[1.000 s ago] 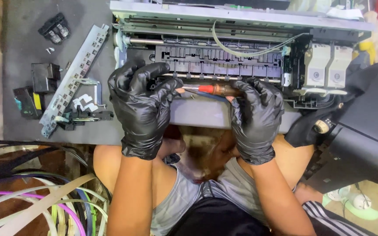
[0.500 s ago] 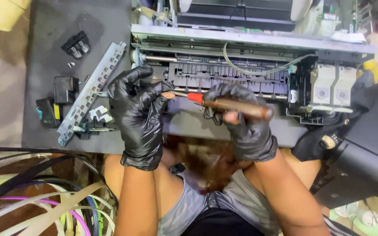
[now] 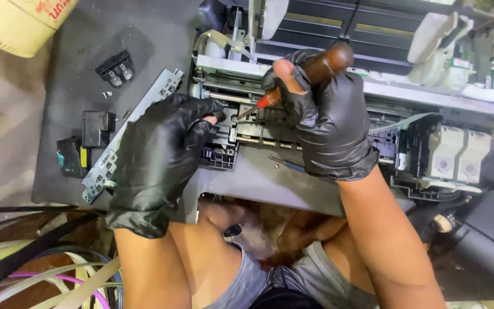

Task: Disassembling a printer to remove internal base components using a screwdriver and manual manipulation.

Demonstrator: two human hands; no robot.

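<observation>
Where it lay flat a second ago, the screwdriver [image 3: 310, 71] now stands tip-down in the printer [image 3: 338, 126], right hand [image 3: 321, 123] clenched round its handle, left hand [image 3: 158, 154] pressing beside the tip, fingers together.

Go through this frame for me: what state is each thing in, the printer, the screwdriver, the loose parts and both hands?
Printer: opened up, covers off, inner mechanism exposed.
Screwdriver: tilted, tip down in the mechanism.
Right hand: gloved, closed on the screwdriver's handle.
Left hand: gloved, resting on the printer's left end, fingertip by the screwdriver tip.
Metal strip: detached, lying on the mat.
Black cartridges: out, lying on the mat.
</observation>
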